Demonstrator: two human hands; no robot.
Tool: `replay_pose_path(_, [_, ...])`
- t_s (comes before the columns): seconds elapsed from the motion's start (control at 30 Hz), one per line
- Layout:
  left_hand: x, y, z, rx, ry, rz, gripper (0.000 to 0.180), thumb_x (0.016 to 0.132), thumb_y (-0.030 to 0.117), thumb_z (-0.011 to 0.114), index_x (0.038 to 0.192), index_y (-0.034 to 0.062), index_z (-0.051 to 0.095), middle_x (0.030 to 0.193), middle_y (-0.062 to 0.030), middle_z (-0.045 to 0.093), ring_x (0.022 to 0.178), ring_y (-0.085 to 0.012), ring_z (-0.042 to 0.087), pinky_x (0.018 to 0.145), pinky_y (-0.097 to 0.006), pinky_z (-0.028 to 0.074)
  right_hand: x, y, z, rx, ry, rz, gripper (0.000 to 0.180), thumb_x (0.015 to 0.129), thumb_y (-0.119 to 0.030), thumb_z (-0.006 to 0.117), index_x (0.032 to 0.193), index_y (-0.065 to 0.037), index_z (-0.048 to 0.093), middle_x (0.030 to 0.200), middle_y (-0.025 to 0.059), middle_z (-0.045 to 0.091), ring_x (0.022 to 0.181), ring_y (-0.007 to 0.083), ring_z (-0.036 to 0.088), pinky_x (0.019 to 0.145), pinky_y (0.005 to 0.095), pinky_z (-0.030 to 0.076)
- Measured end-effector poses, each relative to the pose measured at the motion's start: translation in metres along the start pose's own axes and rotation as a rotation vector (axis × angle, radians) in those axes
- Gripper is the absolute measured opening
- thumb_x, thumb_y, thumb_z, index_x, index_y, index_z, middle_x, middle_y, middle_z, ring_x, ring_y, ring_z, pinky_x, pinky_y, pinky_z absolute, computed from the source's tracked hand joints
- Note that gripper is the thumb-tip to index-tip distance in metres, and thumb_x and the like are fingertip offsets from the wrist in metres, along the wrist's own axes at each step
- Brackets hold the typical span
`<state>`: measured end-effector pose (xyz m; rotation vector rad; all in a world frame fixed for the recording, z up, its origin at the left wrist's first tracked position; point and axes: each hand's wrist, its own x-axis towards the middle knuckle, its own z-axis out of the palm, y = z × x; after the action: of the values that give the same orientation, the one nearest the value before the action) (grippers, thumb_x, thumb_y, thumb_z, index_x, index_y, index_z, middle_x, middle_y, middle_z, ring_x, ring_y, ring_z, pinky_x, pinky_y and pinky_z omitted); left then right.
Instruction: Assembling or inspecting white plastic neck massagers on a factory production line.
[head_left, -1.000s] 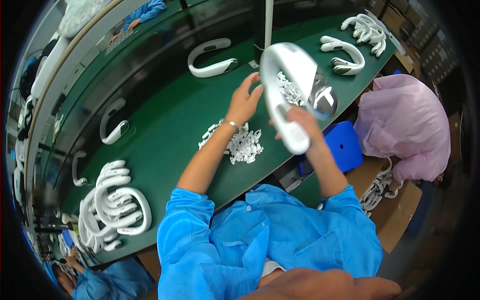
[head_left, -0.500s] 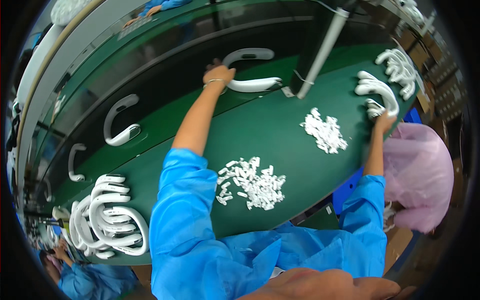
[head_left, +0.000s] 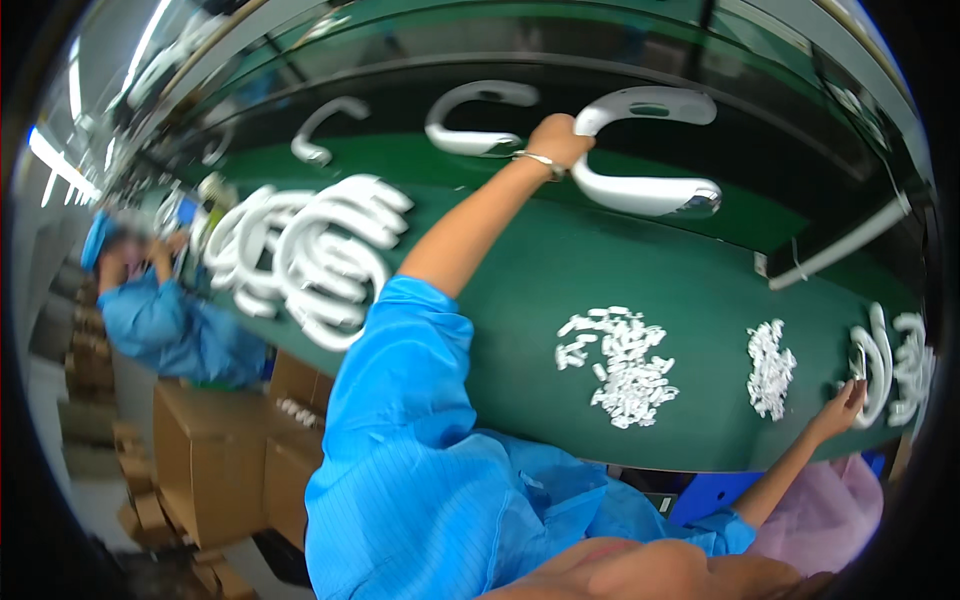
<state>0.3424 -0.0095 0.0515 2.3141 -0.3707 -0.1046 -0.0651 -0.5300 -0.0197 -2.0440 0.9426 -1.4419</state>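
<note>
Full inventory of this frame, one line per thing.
C-shaped band: 1, white, on the dark belt, left hand on its bend.
Other bands on the belt: at least 2, white, further left along it.
Band pile: several, white, left on the green table.
Band stack: a few, white, right table edge.
Small parts heaps: 2, white, table centre and right.
Cardboard boxes: several, brown, floor at left.
Co-worker: 1, blue coat, far left.
Left hand: on the band.
Right hand: at the band stack.
</note>
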Motion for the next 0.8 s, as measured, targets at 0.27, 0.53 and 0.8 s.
replay_pose_path(0.27, [-0.223,-0.129,-0.208,0.438,0.450,-0.190,0.026,0.076,0.022,0.059,0.088,-0.0011,0.061,0.087,-0.0238,0.062,0.086,-0.0393,0.058,0.077,-0.046,0.045,-0.118,-0.286,0.135,0.532,-1.085,-0.160,0.031,0.090,-0.011,0.051,0.121,-0.006,0.056,0.111,0.0082,0.063,0.080,0.0110,0.061,0.065,0.0208,0.046])
replay_pose_path(0.53, [-0.276,-0.163,-0.208,0.607,0.455,-0.191,0.036,0.077,0.021,0.062,0.108,0.0037,0.059,0.097,-0.0215,0.061,0.092,-0.0370,0.058,0.081,-0.044,0.046,-0.229,-0.425,0.365,0.292,-1.129,-0.981,0.071,0.074,-0.037,0.069,0.132,-0.007,0.043,0.127,0.0186,0.050,0.116,0.0339,0.049,0.098,0.0391,0.040])
replay_pose_path(0.8, [-0.247,-0.155,-0.186,0.732,-0.002,-0.309,0.054,0.078,0.034,0.062,0.124,0.0096,0.048,0.098,-0.0189,0.060,0.090,-0.0349,0.061,0.076,-0.045,0.049,-0.273,-0.448,0.413,-0.124,-1.187,-1.090,0.047,0.074,-0.017,0.067,0.117,-0.009,0.052,0.107,0.0138,0.060,0.100,0.0352,0.057,0.085,0.0492,0.045])
